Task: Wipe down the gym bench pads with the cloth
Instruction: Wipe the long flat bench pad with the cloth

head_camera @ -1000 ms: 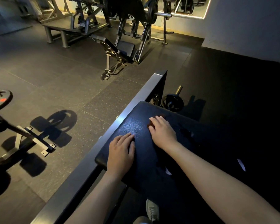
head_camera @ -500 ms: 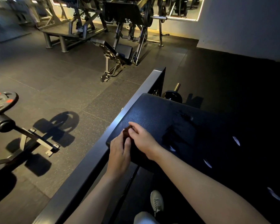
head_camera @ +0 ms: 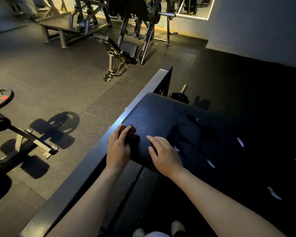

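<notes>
- The left hand lies on a dark reddish cloth, fingers fairly straight, pressing it onto the black bench pad near its left edge.
- The right hand rests flat on the pad, fingers relaxed, near the left hand and apart from the cloth.
- A steel frame rail runs along the pad's left side.

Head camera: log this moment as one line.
left hand: presses cloth at left edge of bench pad | right hand: rests flat on bench pad, no cloth

Dark maroon cloth on black pebbled pad.
</notes>
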Tool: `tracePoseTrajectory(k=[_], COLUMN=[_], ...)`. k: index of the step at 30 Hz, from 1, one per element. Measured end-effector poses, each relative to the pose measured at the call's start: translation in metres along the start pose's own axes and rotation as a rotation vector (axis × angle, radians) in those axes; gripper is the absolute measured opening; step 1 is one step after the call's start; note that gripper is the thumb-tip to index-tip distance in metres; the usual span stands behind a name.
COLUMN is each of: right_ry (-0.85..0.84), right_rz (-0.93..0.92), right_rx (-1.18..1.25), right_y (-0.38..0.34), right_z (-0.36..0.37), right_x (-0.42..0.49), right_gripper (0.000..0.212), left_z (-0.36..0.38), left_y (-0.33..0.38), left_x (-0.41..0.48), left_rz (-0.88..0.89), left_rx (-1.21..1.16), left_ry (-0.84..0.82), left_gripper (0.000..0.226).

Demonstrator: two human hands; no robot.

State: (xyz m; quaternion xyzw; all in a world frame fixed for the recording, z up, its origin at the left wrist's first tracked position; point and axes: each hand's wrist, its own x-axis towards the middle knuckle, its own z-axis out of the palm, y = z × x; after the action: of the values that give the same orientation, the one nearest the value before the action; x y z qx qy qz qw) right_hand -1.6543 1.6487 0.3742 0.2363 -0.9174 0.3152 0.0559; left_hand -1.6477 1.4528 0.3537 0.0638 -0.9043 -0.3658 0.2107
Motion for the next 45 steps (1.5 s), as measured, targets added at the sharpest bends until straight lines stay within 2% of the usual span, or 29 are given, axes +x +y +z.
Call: tracePoseTrajectory(k=[3, 8, 13, 16, 20, 23, 26, 31, 35, 39, 42, 45], right_ry=[0.062, 0.159, 0.115, 0.07, -0.03, -0.037, -0.029, 0.011, -0.018, -0.038, -0.048, -0.056], right_rz=[-0.078, -0.049, -0.063, -0.148, -0.279, -0.287, -0.29, -0.266, -0.272, -0.269, -0.269, -0.286], right_rx=[-0.012, 0.012, 0.04, 0.02, -0.009, -0.01, -0.009, -0.001, 0.004, 0.002, 0.018, 0.064], right_y=[0.0, 0.012, 0.026, 0.026, 0.027, 0.026, 0.027, 0.036, 0.039, 0.039, 0.04, 0.042], right_z=[0.004, -0.009, -0.02, -0.019, -0.017, -0.019, -0.02, -0.027, -0.031, -0.03, -0.03, -0.039], right_x=[0.0, -0.009, -0.025, -0.027, -0.027, -0.027, -0.03, -0.048, -0.056, -0.054, -0.054, -0.052], right_gripper=[0.031, 0.027, 0.025, 0.027, 0.03, 0.031, 0.032, 0.028, 0.029, 0.031, 0.032, 0.033], left_z=[0.002, 0.026, 0.052, 0.044, 0.02, 0.036, 0.052, 0.066, 0.06, 0.04, 0.047, 0.065], left_y=[0.012, 0.051, 0.071, 0.065, 0.046, 0.051, 0.065, 0.086, 0.088, 0.078, 0.081, 0.09], left_x=[-0.01, -0.038, -0.065, -0.064, -0.054, -0.061, -0.075, -0.115, -0.121, -0.094, -0.077, -0.083], left_rz=[-0.072, -0.007, 0.068, 0.095, -0.141, -0.237, -0.313, -0.142, -0.076, -0.149, -0.24, -0.193], left_rx=[-0.016, 0.033, 0.066, 0.116, 0.125, 0.125, 0.079, 0.048, 0.023, 0.007, 0.016, 0.084], left_ry=[-0.031, 0.027, 0.064, 0.142, 0.311, 0.247, 0.262, 0.242, 0.225, 0.28, 0.21, 0.18], left_gripper=[0.052, 0.044, 0.03, 0.029, 0.028, 0.03, 0.028, 0.026, 0.03, 0.028, 0.032, 0.03])
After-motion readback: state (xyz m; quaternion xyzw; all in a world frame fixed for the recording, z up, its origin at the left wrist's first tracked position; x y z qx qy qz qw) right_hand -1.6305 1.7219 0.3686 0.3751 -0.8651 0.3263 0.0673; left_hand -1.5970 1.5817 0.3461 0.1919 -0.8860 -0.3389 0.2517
